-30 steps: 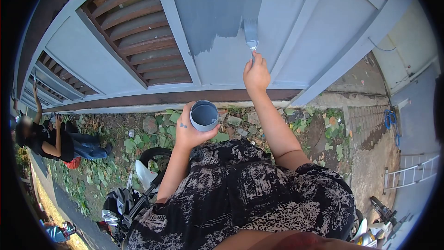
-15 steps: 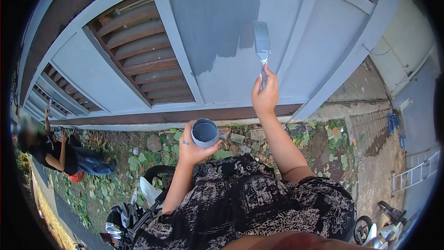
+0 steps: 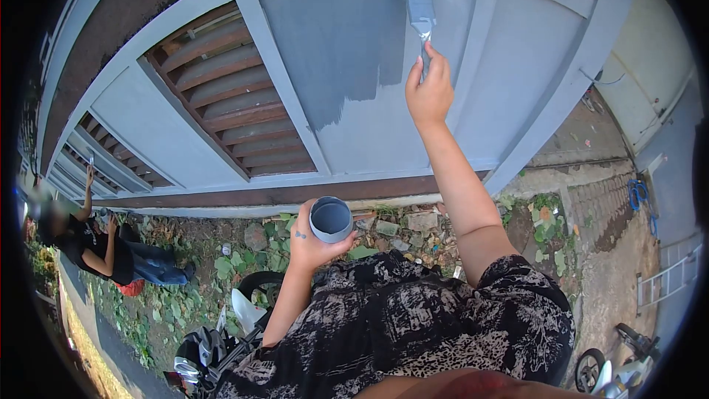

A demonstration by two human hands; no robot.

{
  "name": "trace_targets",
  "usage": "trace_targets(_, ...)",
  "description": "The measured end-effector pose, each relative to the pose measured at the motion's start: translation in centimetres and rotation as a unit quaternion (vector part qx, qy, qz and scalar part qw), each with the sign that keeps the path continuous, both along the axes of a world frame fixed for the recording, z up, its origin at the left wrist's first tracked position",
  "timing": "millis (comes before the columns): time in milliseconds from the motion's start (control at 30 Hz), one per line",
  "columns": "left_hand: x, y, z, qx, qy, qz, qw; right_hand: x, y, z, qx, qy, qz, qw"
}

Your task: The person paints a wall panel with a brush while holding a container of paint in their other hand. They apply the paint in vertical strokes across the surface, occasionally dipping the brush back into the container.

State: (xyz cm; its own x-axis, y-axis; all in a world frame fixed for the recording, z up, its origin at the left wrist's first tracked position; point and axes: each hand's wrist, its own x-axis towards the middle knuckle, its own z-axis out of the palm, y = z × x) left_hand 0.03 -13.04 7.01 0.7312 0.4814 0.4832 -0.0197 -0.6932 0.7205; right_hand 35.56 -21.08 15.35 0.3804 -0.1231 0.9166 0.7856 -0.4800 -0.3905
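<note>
In my right hand [image 3: 430,89], closed around the handle, is a flat paintbrush [image 3: 419,1] with grey paint on its bristles. The bristles lie near the top of a wall panel [image 3: 362,140], at the right border of a darker grey painted patch [image 3: 332,37]. That patch has a ragged lower edge, and the panel is lighter grey below and to the right. Lower down, my left hand [image 3: 306,244] wraps round a small cup [image 3: 331,219] with grey paint inside. A dark mark shows on this hand.
Brown louvres [image 3: 229,89] sit left of the panel. At the far left, another person [image 3: 92,240] reaches up to the wall. Plants and rubble [image 3: 402,229] line its foot. A motorbike [image 3: 244,310] stands behind, with a ladder [image 3: 670,277] at right.
My right hand has moved the brush up along the patch's right border, toward the top of the panel. My left hand still holds the cup. The view has shifted slightly.
</note>
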Motion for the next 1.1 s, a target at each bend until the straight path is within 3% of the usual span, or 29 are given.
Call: trace_targets(1100,0.4,-0.6,0.5,0.006,-0.003,0.001,1.0,0.6,-0.1,1.1,-0.007,0.027,-0.016,0.999)
